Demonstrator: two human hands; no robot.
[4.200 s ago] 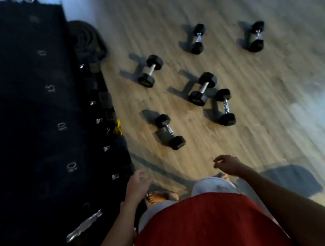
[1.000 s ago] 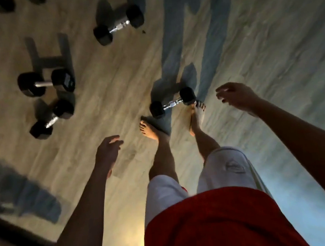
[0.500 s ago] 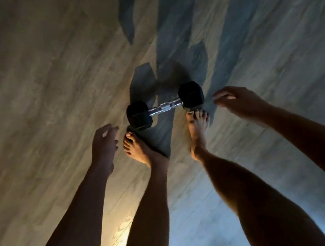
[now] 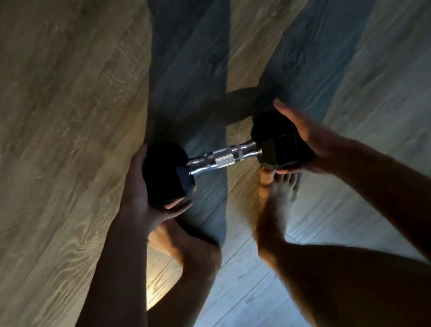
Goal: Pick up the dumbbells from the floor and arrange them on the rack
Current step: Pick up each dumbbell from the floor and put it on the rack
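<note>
The dumbbell [image 4: 222, 159] lies crosswise at centre, at 12 o'clock from the bare feet [image 4: 276, 199]. I cannot tell whether it touches the wooden floor [image 4: 40, 131]. The left hand [image 4: 138, 192] cups its 9 o'clock head, grip curled round it. The right hand [image 4: 309, 137] grasps the 3 o'clock head likewise.

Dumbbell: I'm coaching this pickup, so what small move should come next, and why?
Probably lift it straight up, level. The left hand and right hand each grip one head of the dumbbell, handle bare, and bare toes sit close by the right head.
</note>
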